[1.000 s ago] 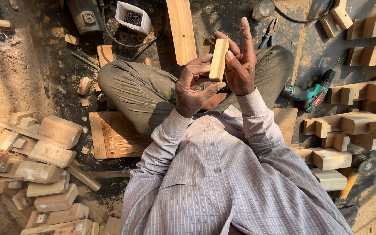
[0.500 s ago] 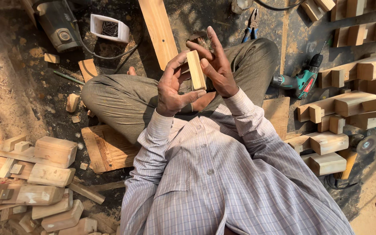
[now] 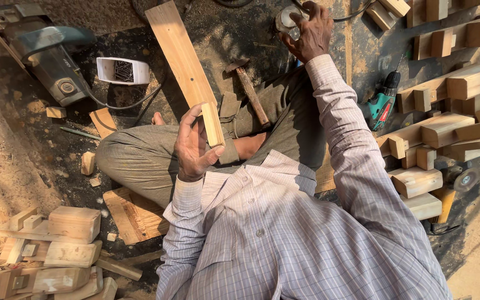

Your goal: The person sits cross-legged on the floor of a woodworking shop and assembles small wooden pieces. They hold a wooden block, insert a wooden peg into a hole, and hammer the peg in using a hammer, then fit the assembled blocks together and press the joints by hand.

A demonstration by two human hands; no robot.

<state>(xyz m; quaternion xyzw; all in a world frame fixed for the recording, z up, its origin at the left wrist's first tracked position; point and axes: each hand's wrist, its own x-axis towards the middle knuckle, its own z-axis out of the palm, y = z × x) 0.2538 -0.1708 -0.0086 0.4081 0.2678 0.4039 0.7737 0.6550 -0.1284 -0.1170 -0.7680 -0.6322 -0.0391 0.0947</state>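
Head view, left hand fingers clasping small wood block, right hand fingers curled over round container

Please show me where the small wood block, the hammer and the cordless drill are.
small wood block (image 3: 213,124): head view, middle of its face.
hammer (image 3: 251,94): head view, wooden handle.
cordless drill (image 3: 382,103): head view, green body.

A circular saw lies at the upper left, with a white box of nails just beside it. A hammer rests on the lap, near a long plank. A green cordless drill lies among stacked wooden blocks.
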